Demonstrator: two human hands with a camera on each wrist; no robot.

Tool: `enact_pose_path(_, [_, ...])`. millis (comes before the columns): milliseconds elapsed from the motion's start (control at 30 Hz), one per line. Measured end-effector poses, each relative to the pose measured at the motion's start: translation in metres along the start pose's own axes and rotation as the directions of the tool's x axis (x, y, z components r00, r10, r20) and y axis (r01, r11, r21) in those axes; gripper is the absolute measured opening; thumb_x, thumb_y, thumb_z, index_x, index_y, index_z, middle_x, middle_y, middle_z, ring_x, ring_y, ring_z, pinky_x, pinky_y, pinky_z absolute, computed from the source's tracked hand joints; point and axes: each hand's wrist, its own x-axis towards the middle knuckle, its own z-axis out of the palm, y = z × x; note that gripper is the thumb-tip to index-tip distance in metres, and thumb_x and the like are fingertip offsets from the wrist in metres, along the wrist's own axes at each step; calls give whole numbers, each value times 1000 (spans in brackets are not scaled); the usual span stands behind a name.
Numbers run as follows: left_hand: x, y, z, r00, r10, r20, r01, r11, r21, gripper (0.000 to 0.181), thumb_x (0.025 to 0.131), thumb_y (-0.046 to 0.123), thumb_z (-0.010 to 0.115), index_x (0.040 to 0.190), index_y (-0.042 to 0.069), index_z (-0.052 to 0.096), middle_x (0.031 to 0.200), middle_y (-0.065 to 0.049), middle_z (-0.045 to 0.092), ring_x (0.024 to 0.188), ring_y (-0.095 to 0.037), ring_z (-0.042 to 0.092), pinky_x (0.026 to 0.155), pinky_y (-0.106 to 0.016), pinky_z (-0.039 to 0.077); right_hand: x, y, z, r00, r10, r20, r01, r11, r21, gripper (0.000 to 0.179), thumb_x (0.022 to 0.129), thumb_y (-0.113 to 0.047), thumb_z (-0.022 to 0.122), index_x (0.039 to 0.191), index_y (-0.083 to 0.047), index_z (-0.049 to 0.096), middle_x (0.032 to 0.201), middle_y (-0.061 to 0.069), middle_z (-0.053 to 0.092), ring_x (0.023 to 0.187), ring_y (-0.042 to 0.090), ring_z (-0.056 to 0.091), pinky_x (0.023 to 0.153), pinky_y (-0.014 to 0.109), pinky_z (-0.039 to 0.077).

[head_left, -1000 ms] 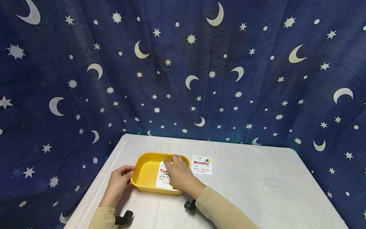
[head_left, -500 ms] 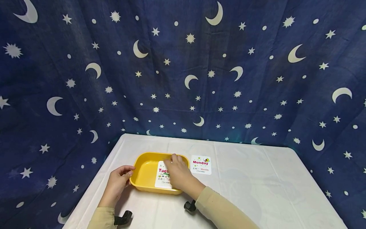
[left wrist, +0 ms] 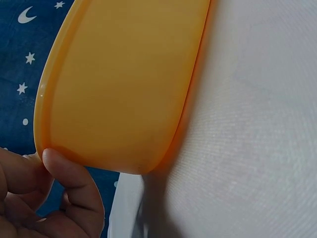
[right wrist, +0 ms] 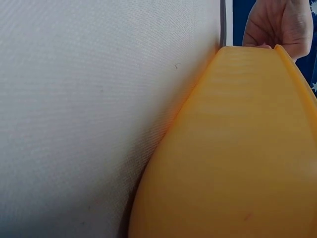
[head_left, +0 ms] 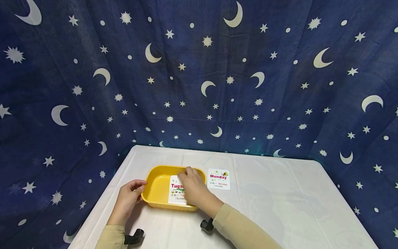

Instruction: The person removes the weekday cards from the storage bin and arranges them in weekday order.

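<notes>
A yellow plastic tray (head_left: 157, 193) sits on the white-covered table. My left hand (head_left: 128, 199) pinches its left rim; in the left wrist view the thumb (left wrist: 69, 171) lies against the tray's outer wall near the rim. Inside the tray's right half is a white card printed "Tuesday" (head_left: 177, 193), its right part hidden under my right hand (head_left: 196, 188). That hand reaches over the near rim with bent fingers at the card's upper part; the fingertips are mostly hidden. The right wrist view shows mainly the tray's outer wall (right wrist: 223, 148).
A "Monday" card (head_left: 219, 179) lies face up on the table just right of the tray. The white tablecloth (head_left: 280, 200) extends to the right. A dark blue curtain (head_left: 192, 86) with moons and stars hangs behind. Black wrist mounts (head_left: 134, 237) sit below both hands.
The Tuesday card's upper left corner has shifted slightly left in the tray, uncovering a little more of its lettering. Both hands keep nearly the same places.
</notes>
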Motion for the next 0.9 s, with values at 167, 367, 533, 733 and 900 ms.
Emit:
enact_pose_path(167, [0, 0, 0, 1000, 2, 1, -2, 1000, -4, 25, 107, 1, 61, 129, -10, 67, 99, -11, 63, 69, -15, 56, 62, -26, 55, 0, 1, -3, 1000, -12, -20, 12, 999, 35, 71, 72, 1, 93, 136, -17, 67, 124, 3, 56, 108, 19, 48, 101, 32, 49])
enact_pose_path(367, [0, 2, 0, 1000, -6, 0, 6, 1000, -8, 24, 107, 1, 61, 128, -9, 67, 100, -12, 63, 70, -15, 56, 62, -25, 55, -1, 2, -6, 1000, 12, -17, -10, 992, 124, 74, 71, 10, 87, 137, -17, 69, 123, 1, 56, 108, 17, 49, 101, 31, 51])
enact_pose_path(533, [0, 3, 0, 1000, -13, -2, 13, 1000, -2, 24, 107, 1, 60, 128, -8, 67, 102, -12, 64, 72, -15, 57, 62, -24, 55, -1, 3, -8, 999, 46, -3, -44, 982, 183, 75, 69, 14, 85, 136, -18, 70, 122, -2, 56, 109, 15, 52, 101, 29, 53])
enact_pose_path(733, [0, 1, 0, 1000, -7, -1, 7, 1000, -9, 24, 107, 0, 60, 128, -9, 67, 100, -11, 64, 70, -14, 57, 61, -25, 54, -1, 5, -14, 993, 117, 33, -121, 959, 254, 73, 71, 15, 83, 135, -20, 72, 121, -3, 58, 105, 13, 55, 98, 27, 55])
enact_pose_path(900, [-1, 1, 0, 1000, 7, -9, -7, 1000, -18, 24, 106, -2, 59, 127, -10, 67, 98, -12, 63, 68, -12, 56, 61, -23, 53, -1, 8, -20, 985, 164, 52, -172, 923, 345, 66, 78, 18, 73, 133, -19, 74, 123, -3, 63, 104, 14, 58, 96, 28, 55])
